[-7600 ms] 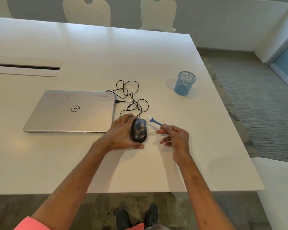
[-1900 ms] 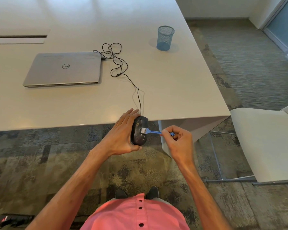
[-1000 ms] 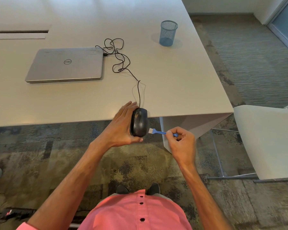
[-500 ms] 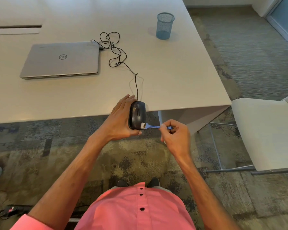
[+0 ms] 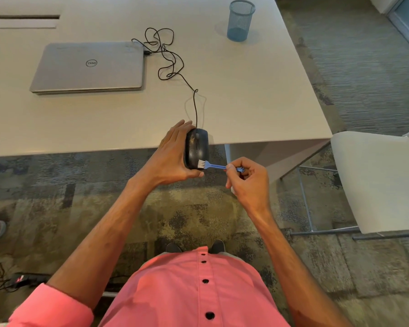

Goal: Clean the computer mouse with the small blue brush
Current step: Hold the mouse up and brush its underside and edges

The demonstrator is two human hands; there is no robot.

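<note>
My left hand [image 5: 171,159] grips the black computer mouse [image 5: 197,147] from its left side, holding it up on edge just past the table's front edge. Its black cable [image 5: 172,60] runs back across the table to the laptop. My right hand [image 5: 248,182] pinches the handle of the small blue brush [image 5: 216,165] between thumb and fingers. The brush's white bristles touch the lower right part of the mouse.
A closed silver laptop [image 5: 90,67] lies on the white table [image 5: 246,90] at the left. A blue mesh cup [image 5: 240,20] stands at the back right. A white chair [image 5: 376,180] stands to the right. Patterned carpet lies under my feet.
The mouse was lifted off the table and held past its edge. Over the last second the brush went back onto the mouse and its bristles slid down toward the lower end.
</note>
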